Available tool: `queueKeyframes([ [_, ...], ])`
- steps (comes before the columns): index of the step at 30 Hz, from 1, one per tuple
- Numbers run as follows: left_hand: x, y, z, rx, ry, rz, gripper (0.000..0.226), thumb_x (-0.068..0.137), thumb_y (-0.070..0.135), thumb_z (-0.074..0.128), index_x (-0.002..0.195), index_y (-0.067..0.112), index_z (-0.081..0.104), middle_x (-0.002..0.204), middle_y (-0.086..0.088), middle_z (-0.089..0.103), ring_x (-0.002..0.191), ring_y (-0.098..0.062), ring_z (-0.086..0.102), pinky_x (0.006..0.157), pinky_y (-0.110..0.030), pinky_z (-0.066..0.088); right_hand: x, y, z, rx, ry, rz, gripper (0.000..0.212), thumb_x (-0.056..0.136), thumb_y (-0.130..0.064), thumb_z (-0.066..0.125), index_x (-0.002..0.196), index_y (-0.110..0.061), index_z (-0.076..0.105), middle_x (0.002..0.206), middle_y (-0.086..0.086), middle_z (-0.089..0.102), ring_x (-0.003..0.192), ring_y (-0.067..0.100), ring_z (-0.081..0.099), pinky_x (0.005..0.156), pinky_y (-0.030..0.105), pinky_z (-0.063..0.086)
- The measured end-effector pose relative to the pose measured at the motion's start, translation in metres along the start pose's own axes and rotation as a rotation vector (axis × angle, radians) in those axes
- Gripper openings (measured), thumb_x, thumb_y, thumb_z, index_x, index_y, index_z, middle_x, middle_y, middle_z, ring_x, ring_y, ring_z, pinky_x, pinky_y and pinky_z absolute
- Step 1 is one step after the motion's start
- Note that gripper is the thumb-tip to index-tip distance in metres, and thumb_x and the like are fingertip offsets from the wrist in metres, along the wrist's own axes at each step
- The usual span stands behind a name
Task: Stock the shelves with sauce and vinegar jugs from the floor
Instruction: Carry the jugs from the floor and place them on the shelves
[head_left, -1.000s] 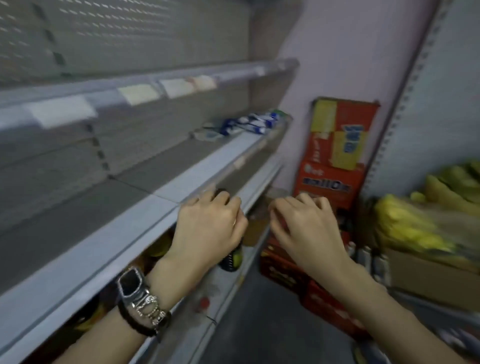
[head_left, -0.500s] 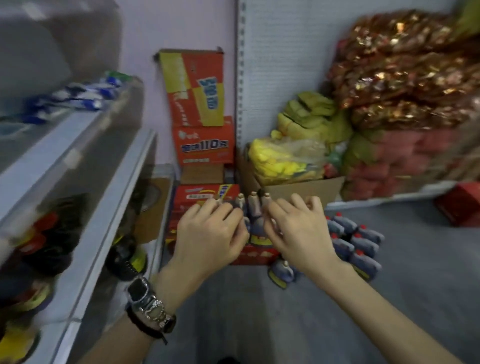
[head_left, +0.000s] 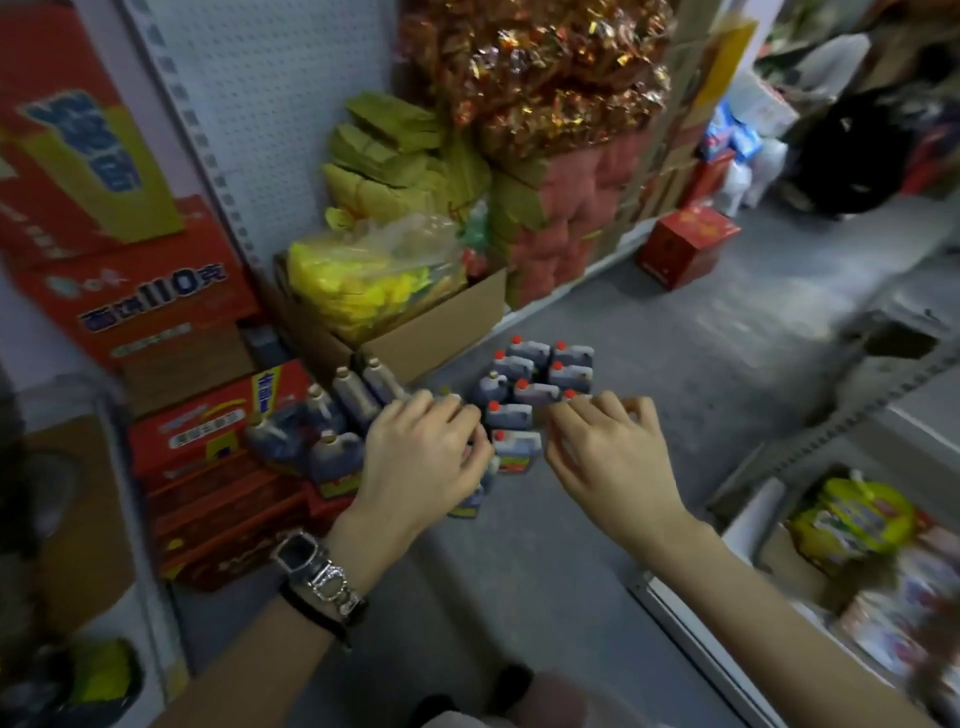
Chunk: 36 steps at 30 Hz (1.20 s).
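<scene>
The left hand (head_left: 423, 457) and right hand (head_left: 608, 457) are held out side by side, slightly apart, fingers loosely curled, nothing gripped. Dark, red-capped plastic jugs (head_left: 530, 379) are clustered on the grey floor (head_left: 727, 395) at 12 o'clock. Red cardboard boxes (head_left: 208, 467) are stacked at 9 o'clock.

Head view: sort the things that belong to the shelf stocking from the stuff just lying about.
Job: red-capped jugs on the floor; tan-capped jugs; left hand; right hand.
Lying about: yellow bag in its cardboard box; red carton; gold-wrapped packs.
</scene>
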<state>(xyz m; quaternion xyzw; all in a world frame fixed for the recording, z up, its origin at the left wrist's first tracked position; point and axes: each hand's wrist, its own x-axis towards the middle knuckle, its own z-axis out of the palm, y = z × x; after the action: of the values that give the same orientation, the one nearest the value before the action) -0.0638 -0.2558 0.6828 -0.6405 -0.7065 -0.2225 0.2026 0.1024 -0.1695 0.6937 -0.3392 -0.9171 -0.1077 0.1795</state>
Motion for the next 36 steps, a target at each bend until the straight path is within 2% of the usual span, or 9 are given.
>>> queueKeyframes([
  [3,0.023,0.009,0.033,-0.049,-0.043,0.052,0.019,0.08,0.02,0.051,0.061,0.017,0.056,0.058,-0.001,0.054,0.061,-0.024,0.055,0.051,-0.031,0.037,-0.002,0.03,0.014,-0.06,-0.033,0.09,0.012,0.082,-0.022,0.049,0.077,-0.017,0.059,0.07,0.001,0.06,0.069,0.027,0.055,0.064,0.035,0.026],
  [9,0.066,0.042,0.104,-0.09,-0.133,0.112,0.016,0.079,0.021,0.053,0.068,0.015,0.062,0.065,-0.002,0.059,0.064,-0.025,0.054,0.053,-0.032,0.039,0.002,0.104,0.053,-0.1,-0.041,0.134,0.017,0.084,-0.024,0.047,0.071,-0.017,0.055,0.066,0.001,0.056,0.065,0.026,0.053,0.064,0.034,0.025],
  [16,0.099,0.076,0.17,-0.028,-0.293,-0.029,0.027,0.085,0.025,0.044,0.075,0.014,0.067,0.07,-0.003,0.062,0.067,-0.025,0.057,0.054,-0.032,0.042,0.015,0.195,0.106,-0.096,-0.139,0.021,0.021,0.084,-0.025,0.045,0.074,-0.017,0.061,0.07,0.001,0.057,0.069,0.026,0.054,0.068,0.034,0.026],
  [20,0.11,0.081,0.195,0.049,-0.322,-0.133,0.03,0.088,0.026,0.042,0.079,0.015,0.068,0.075,-0.004,0.064,0.071,-0.025,0.057,0.059,-0.033,0.041,0.031,0.231,0.139,-0.058,-0.146,-0.076,0.026,0.086,-0.027,0.041,0.079,-0.016,0.063,0.077,0.003,0.059,0.073,0.027,0.055,0.07,0.037,0.028],
  [24,0.105,0.078,0.221,0.03,-0.386,-0.172,0.032,0.09,0.026,0.04,0.091,0.013,0.069,0.091,-0.007,0.067,0.081,-0.028,0.061,0.065,-0.035,0.045,0.041,0.244,0.176,-0.005,-0.208,-0.149,0.032,0.084,-0.028,0.044,0.099,-0.015,0.068,0.1,0.004,0.067,0.088,0.027,0.062,0.086,0.042,0.032],
  [27,0.099,0.075,0.241,0.038,-0.424,-0.173,0.038,0.089,0.027,0.038,0.099,0.011,0.07,0.097,-0.007,0.069,0.085,-0.028,0.063,0.069,-0.036,0.047,0.044,0.242,0.203,0.033,-0.246,-0.169,0.036,0.083,-0.029,0.046,0.11,-0.016,0.065,0.109,0.002,0.065,0.095,0.023,0.061,0.092,0.044,0.036],
  [32,0.095,0.055,0.276,-0.003,-0.452,-0.181,0.033,0.086,0.024,0.039,0.087,0.011,0.07,0.086,-0.005,0.069,0.076,-0.026,0.062,0.063,-0.035,0.047,0.058,0.233,0.253,0.066,-0.345,-0.178,0.039,0.085,-0.03,0.043,0.115,-0.015,0.063,0.111,0.003,0.065,0.097,0.024,0.062,0.091,0.046,0.043],
  [36,0.083,0.024,0.317,-0.012,-0.481,-0.161,0.034,0.085,0.024,0.04,0.09,0.01,0.071,0.081,-0.003,0.068,0.072,-0.024,0.062,0.059,-0.034,0.049,0.068,0.221,0.299,0.103,-0.374,-0.145,0.039,0.083,-0.029,0.042,0.111,-0.015,0.066,0.109,0.002,0.066,0.096,0.023,0.063,0.089,0.045,0.046],
])
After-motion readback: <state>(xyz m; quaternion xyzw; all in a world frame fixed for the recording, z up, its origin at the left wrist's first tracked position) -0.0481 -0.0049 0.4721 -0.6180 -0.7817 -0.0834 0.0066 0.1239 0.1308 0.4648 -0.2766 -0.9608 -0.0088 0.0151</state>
